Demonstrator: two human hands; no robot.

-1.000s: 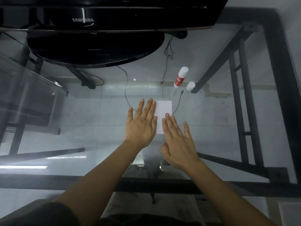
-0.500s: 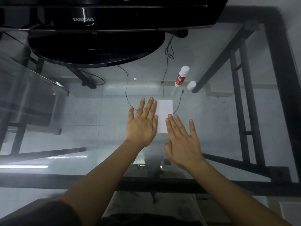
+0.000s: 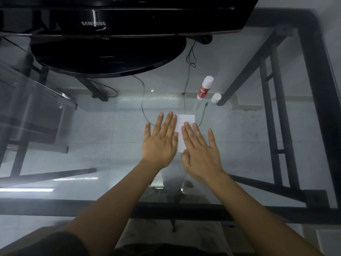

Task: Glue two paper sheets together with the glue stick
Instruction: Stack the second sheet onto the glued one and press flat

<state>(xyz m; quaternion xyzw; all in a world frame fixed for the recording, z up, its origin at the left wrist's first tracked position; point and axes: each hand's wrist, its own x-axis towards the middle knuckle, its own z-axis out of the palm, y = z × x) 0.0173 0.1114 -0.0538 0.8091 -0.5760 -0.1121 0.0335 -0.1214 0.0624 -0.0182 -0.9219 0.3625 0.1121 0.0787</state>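
White paper (image 3: 185, 122) — glue stick (image 3: 204, 88) white with red label; black monitor (image 3: 114, 24).

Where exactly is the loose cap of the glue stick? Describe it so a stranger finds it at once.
Start at the black monitor base on the glass table, then look toward its right side to the upright glue stick with the red label. The cap stands just right of it: short, plain white, unlabelled, beyond the paper under both hands.

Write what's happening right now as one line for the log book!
left hand flat on paper | right hand flat on paper | glue stick standing uncapped on glass table | cap beside it
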